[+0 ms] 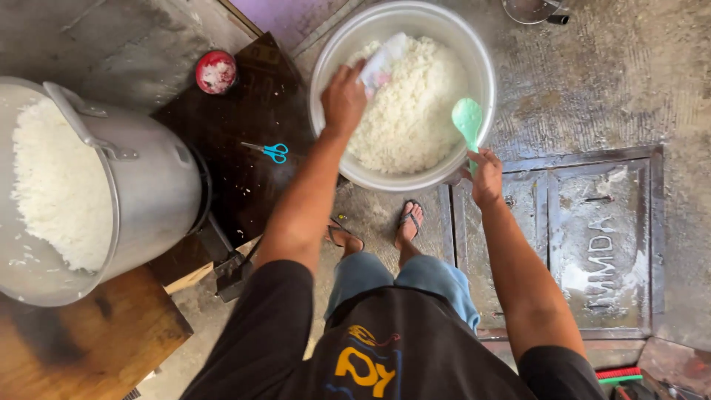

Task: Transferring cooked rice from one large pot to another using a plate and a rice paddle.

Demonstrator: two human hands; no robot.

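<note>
Aluminium vessels number two: one tall pot [141, 192], tilted on its side at the person's left with white rice [48, 185] filling its mouth, and one round basin [333, 52] on the concrete floor ahead of the person's two sandalled feet, heaped with a second mass of cooked rice [415, 111]. One dark board [237, 126] lies between pot and basin. One metal floor hatch [592, 244] sits at the right. The left hand [344, 96] reaches over the basin's near-left rim, fingers closed around one small white packet [384, 63] held above the rice. The right hand [485, 174] is clamped on the handle of one green plastic scoop [467, 118], its bowl raised over the basin's right edge. One red cup [215, 72] and one pair of blue-handled scissors [270, 151] rest on the board.
</note>
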